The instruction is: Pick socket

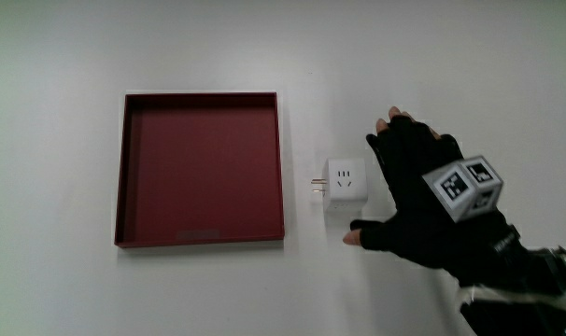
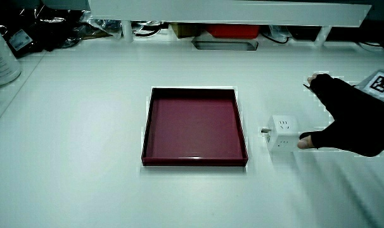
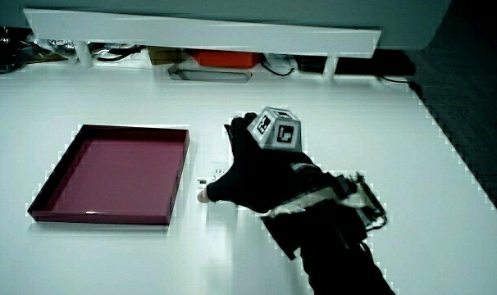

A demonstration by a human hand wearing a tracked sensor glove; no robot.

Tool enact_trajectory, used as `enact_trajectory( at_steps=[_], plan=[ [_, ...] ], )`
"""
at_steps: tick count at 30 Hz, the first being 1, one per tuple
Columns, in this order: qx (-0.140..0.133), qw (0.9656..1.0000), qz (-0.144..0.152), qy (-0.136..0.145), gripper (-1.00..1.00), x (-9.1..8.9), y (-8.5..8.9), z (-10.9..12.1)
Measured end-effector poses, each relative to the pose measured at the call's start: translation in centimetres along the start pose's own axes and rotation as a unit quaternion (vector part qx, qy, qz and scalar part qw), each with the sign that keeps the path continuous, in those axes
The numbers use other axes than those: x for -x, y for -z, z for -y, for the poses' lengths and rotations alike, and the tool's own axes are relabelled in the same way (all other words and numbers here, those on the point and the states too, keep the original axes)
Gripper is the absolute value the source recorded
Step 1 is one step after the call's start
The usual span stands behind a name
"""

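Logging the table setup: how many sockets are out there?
1. The white socket sits on the table between the red tray and the hand; none shows in the tray.

Socket (image 1: 346,183): in a side view almost wholly hidden by the hand (image 3: 253,176); only its metal prongs (image 3: 202,181) show, at the hand's 9 o'clock.
Socket, face toward the hand: contact with the fingers cannot be told in the main view.
Hand, wrist end: cut off by the picture's edge in a side view (image 2: 360,126); forearm (image 1: 516,294) likewise cut off in the main view.
Patterned cube (image 2: 382,83): cut by the edge in a side view, only one face showing.
Clutter under the partition (image 2: 227,30): too small to identify.
Pale container (image 2: 0,57), at the tray's (image 2: 195,158) 10 o'clock: cut off at the edge, kind unclear.
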Motion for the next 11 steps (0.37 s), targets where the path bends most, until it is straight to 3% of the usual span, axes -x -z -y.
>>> enact_trajectory(
  at_steps=[5, 6, 7, 9, 11],
  plan=[
    [-0.024, 0.9991, -0.008, -0.035, 1.00, 2.9, -1.7, 0.3],
    [-0.002, 0.9977, -0.048, -0.049, 1.00, 3.0, -1.4, -0.1],
    [0.020, 0.9940, -0.087, -0.063, 1.00, 3.2, -1.1, -0.4],
    [0.017, 0.9933, -0.079, -0.083, 1.00, 4.3, -1.1, -0.7],
    [0.011, 0.9942, -0.051, -0.094, 1.00, 5.8, -1.4, -0.6]
  ],
)
